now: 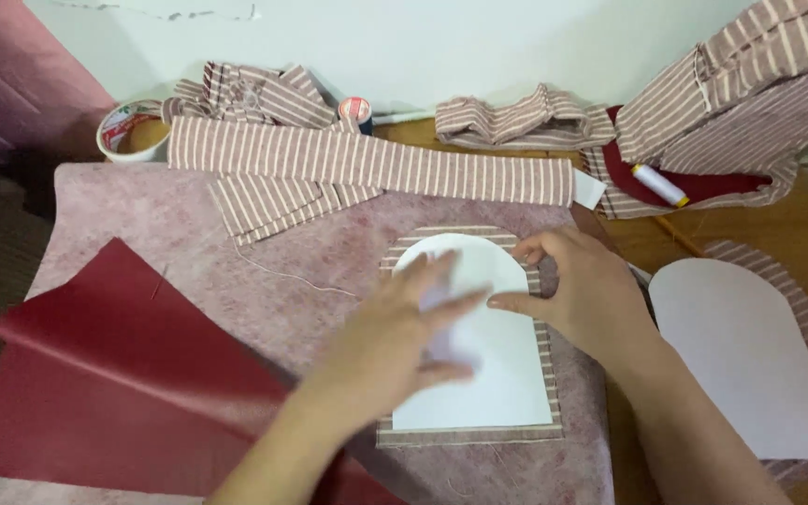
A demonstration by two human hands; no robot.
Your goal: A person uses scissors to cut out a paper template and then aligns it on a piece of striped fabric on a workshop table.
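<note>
A white arch-shaped paper template (497, 374) lies on a slightly larger piece of pink-and-white striped fabric (468, 434), on a mottled pink mat (189, 234). My left hand (395, 341) rests flat on the template's left half, fingers spread and blurred. My right hand (577, 290) touches the template's right edge near the top of the arch, its fingertips pressing down on the paper. Neither hand grips anything.
A dark red sheet (114, 383) lies at the left. A second white arch template on striped fabric (750, 360) sits at the right. Long striped fabric strips (367, 164) and folded pieces lie behind, with a tape roll (128, 131), a small spool (355, 109) and a white thread spool (661, 185).
</note>
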